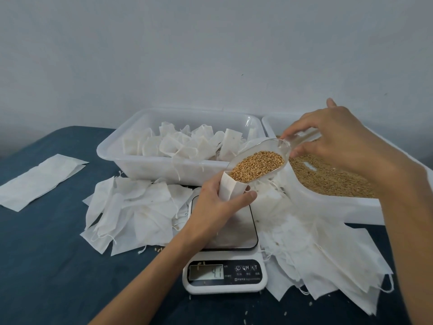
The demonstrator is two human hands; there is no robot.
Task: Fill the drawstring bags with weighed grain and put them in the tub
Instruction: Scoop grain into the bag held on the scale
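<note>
Your left hand (218, 202) grips an open bag (230, 186); your right hand (337, 139) pinches the grain-filled scoop (257, 160); filled bags sit in the tub (131, 165).

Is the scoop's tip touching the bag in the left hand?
Touching: the head view shows the scoop tip resting in the open mouth of the bag.

Plain pale wall (210, 55) behind – dark blue table (46, 266) in front, dim light.

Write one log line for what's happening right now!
step: pouring | left hand: holds drawstring bag above scale | right hand: tips scoop of grain into bag
</note>
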